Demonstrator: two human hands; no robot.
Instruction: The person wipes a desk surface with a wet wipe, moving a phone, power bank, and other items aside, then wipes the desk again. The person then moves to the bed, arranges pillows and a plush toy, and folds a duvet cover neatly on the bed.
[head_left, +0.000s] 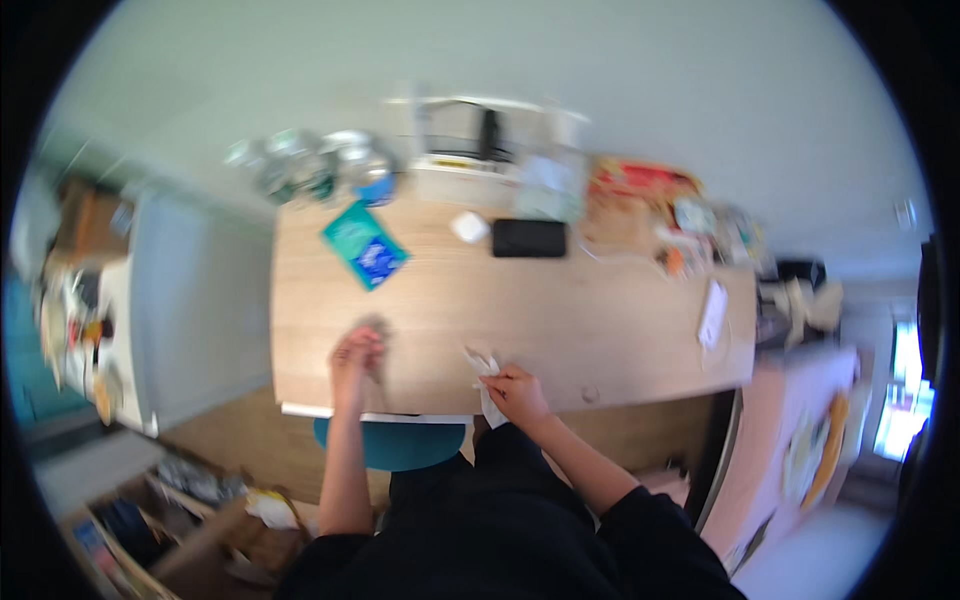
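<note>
My right hand pinches a crumpled white tissue or wipe at the front edge of the wooden desk. Part of the tissue hangs down past that edge. To the left, my left hand hovers by the desk with its fingers curled. Motion blur hides whether anything is in it. Beyond that hand lies a teal and blue packet, flat and turned at an angle. A black smartphone rests further back, beside a small white square object.
Clear jars or bottles crowd the back left corner. A white organizer box stands against the wall. A red package is at the back right, with a white power strip nearer. A teal stool sits under the front edge.
</note>
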